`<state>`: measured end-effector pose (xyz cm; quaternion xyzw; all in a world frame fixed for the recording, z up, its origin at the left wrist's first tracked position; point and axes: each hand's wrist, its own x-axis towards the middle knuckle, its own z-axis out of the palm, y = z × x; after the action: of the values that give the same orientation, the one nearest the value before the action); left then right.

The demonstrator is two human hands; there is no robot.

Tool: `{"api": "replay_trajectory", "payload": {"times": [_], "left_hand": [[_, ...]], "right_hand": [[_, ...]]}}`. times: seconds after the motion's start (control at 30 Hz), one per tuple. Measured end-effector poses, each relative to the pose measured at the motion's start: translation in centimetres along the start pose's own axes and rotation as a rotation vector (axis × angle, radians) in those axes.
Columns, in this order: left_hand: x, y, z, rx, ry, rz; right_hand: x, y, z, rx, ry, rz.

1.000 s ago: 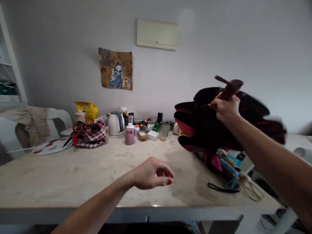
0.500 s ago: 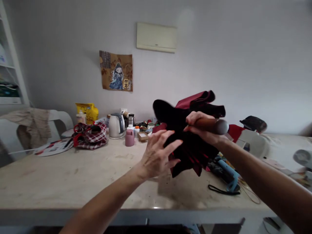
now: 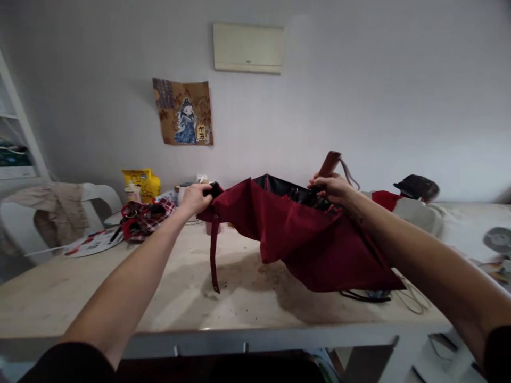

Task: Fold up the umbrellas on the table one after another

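A dark red umbrella [image 3: 279, 234] with a black lining is held above the table, its canopy loosely spread and sagging in folds. My left hand [image 3: 196, 198] is closed on the canopy's edge at the left. My right hand [image 3: 333, 187] grips the umbrella near its brown handle [image 3: 330, 164], which points up and has a wrist cord hanging from it. From the canopy's left part a red tie strap [image 3: 214, 255] dangles down. Black ribs show inside the folds, between my hands.
On the table [image 3: 167, 298], a plaid bag [image 3: 147, 218] and a round white board [image 3: 93, 244] lie at the left, with a yellow bag [image 3: 142, 183] behind. A pink mug [image 3: 211, 227] is partly covered by the canopy. A black cord loop [image 3: 365, 298] lies at the right.
The umbrella has turned and its canopy has spread sideways, the handle now pointing up. My left hand has moved left and closed on the canopy's edge. The right hand keeps its grip.
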<state>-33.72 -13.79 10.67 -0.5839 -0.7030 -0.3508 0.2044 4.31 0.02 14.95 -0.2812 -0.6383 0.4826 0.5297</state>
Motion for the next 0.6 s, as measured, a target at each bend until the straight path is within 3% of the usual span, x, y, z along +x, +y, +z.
{"api": "replay_trajectory", "payload": {"times": [0.1,0.2,0.4,0.5,0.6], "left_hand": [[-0.5,-1.9,1.2,0.004,-0.098,-0.085],[-1.6,-2.3,2.8,-0.02,-0.171,-0.054],[-1.6,-0.9,4.3,0.036,-0.205,0.011],[-2.0,-1.5,4.3,0.176,-0.308,0.07],[-3.5,-2.7,4.1,0.257,-0.364,0.103]], "right_hand": [[-0.9,2.0,-1.0,-0.151,-0.188,-0.009],[-2.0,3.8,-0.3,-0.253,-0.325,-0.029],[-1.3,4.8,2.3,-0.465,-0.386,-0.109],[-1.0,5.3,0.1,-0.742,-0.427,-0.244],[-2.1,6.6,-4.6,-1.05,-0.436,-0.32]]}}
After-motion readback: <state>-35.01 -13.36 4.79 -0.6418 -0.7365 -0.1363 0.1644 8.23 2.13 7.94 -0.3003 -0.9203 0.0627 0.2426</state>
